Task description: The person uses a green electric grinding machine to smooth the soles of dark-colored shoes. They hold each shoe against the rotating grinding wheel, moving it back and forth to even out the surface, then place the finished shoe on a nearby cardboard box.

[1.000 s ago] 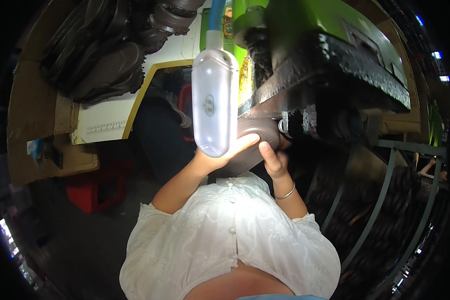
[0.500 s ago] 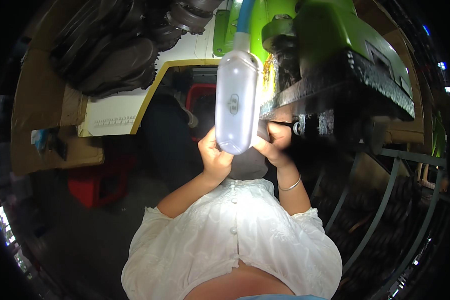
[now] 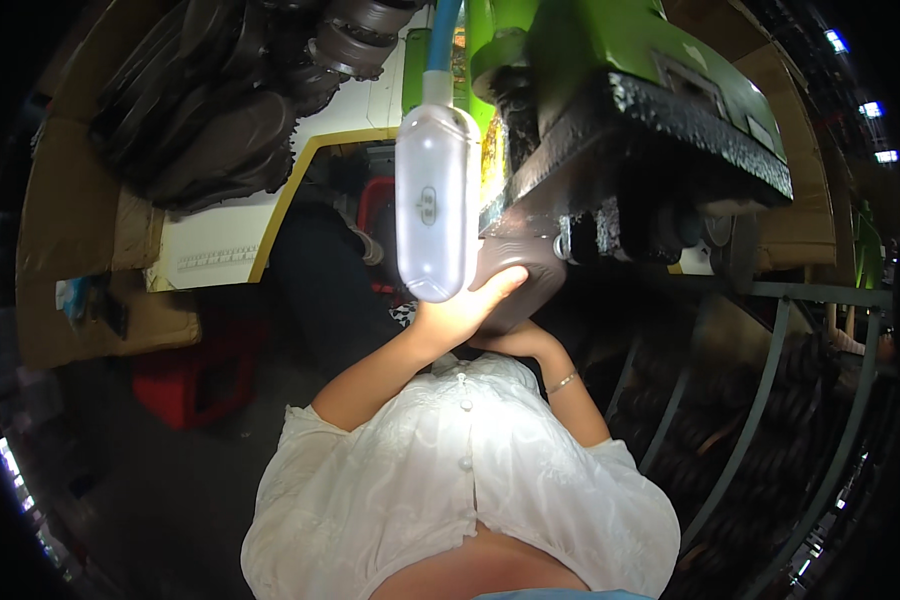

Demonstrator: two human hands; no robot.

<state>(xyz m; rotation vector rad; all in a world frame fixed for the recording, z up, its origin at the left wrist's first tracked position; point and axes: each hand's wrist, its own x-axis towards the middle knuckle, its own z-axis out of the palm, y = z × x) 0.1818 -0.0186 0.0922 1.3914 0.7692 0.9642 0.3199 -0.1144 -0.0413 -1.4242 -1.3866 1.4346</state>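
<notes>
In front of my chest, under the green machine head (image 3: 690,120), is a dark brown shoe sole (image 3: 526,290) with a ridged, curved edge. My left hand (image 3: 456,318) is closed on its near left side, the thumb lying across it. My right hand (image 3: 522,342), with a bracelet at the wrist, grips the sole from the near underside; its fingers are partly hidden. The sole's far edge is close to the machine's metal parts, and I cannot tell whether they touch. A white oval lamp (image 3: 437,200) hangs over my left hand and covers part of it.
Dark soles (image 3: 210,140) lie heaped on the white, yellow-edged tabletop (image 3: 205,250) at the far left, beside cardboard (image 3: 100,335). A red stool (image 3: 192,380) stands on the floor at left. On the right, a metal rack (image 3: 760,420) holds many dark pieces.
The sole has turned and now shows more beside the lamp. My left hand has moved right, its thumb over the sole; my right hand has dropped nearer and lower. Lamp and machine appear shifted left.
</notes>
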